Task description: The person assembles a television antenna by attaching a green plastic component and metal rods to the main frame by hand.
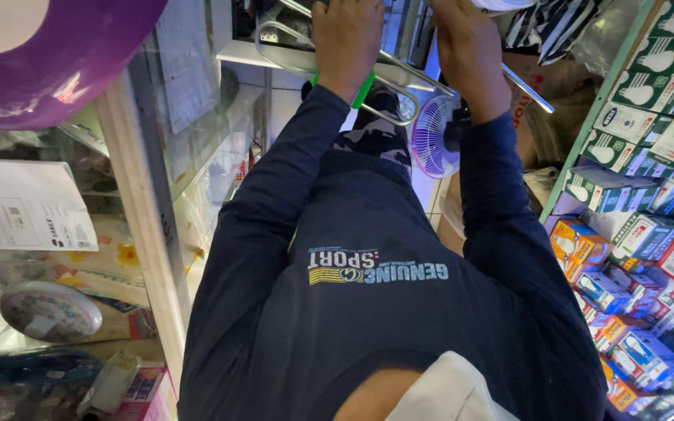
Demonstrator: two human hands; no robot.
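1. Your navy sweatshirt (368,312) fills the near view, both sleeves reaching far.
2. Your left hand (347,39) closes around a bent metal wire frame (399,82), far centre.
3. Your right hand (470,51) rests on it; grip unclear.
4. Boxed bulbs (641,234) line the right shelves.

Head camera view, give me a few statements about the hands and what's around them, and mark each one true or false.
1. Both hands, left and right, are on a metal wire frame. True.
2. The sleeves are bright red. False: they are dark navy.
3. A small fan stands below the hands. True.
4. The shelves on the right hold folded towels. False: they hold stacked small boxes.
5. A purple round object is at upper left. True.
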